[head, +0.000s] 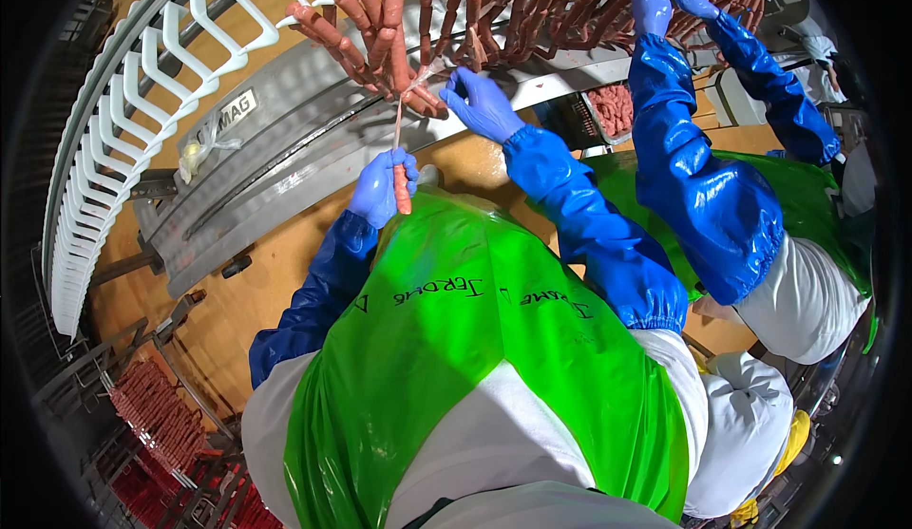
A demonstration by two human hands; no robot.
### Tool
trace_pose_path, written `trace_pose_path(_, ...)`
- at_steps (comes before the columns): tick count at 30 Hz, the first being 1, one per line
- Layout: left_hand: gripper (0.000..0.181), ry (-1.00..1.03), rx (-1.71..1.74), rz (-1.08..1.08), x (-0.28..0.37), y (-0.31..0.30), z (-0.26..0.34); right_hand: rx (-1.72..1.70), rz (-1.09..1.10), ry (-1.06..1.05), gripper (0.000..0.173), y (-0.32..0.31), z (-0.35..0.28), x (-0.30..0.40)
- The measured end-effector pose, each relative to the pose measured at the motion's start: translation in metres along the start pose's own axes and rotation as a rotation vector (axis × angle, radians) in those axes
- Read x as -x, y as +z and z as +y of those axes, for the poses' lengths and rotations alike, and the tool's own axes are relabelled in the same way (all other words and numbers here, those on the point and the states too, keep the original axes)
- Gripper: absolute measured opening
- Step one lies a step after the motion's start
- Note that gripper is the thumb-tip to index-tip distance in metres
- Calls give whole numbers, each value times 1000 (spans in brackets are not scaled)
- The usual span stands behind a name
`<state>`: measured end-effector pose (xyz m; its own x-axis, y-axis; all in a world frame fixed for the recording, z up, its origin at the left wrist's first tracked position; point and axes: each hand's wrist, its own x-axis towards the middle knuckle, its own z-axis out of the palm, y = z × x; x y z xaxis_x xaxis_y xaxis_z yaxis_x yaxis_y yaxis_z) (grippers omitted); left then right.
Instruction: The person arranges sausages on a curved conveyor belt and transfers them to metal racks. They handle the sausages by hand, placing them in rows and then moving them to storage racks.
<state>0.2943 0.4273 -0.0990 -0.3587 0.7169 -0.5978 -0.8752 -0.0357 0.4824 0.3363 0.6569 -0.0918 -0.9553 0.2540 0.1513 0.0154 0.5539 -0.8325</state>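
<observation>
My left hand (pixel 381 186), in a blue-purple glove, is closed around a raw sausage link (pixel 403 198). From its fist a thin, taut strand of casing (pixel 398 124) runs up to a bunch of linked sausages (pixel 370 37) hanging from white hooks. My right hand (pixel 484 105), gloved alike, is raised just right of the bunch's lower end. Its thumb and fingers are apart, with nothing visible between them. Scraps of pale casing (pixel 427 73) cling to the bunch's lower end near that hand.
A curved rail of white plastic hooks (pixel 149 80) sweeps down the left. Below the sausages runs a metal trough (pixel 235 187). At right, a co-worker's gloved hands (pixel 662 3) touch hanging links. A bin of meat (pixel 611 110) and a sausage rack (pixel 158 415) stand nearby.
</observation>
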Motion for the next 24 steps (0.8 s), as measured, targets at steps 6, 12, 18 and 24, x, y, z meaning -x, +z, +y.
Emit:
trace_pose_path(6, 16, -96, -11, -66, -47, 3, -34, -648, -357, 743, 59, 47, 26, 64)
trace_pose_path(12, 18, -233, -24, -207, -89, 12, -52, -879, -208, 928, 57, 28, 52, 89)
trace_pose_path(18, 26, -72, -243, -337, -81, 67, -32, -1383, -59, 878, 46, 11, 63, 115)
trace_pose_path(24, 42, 1259, -912, 198, -122, 81, 68, -1027, 111, 983, 33, 6, 80, 145)
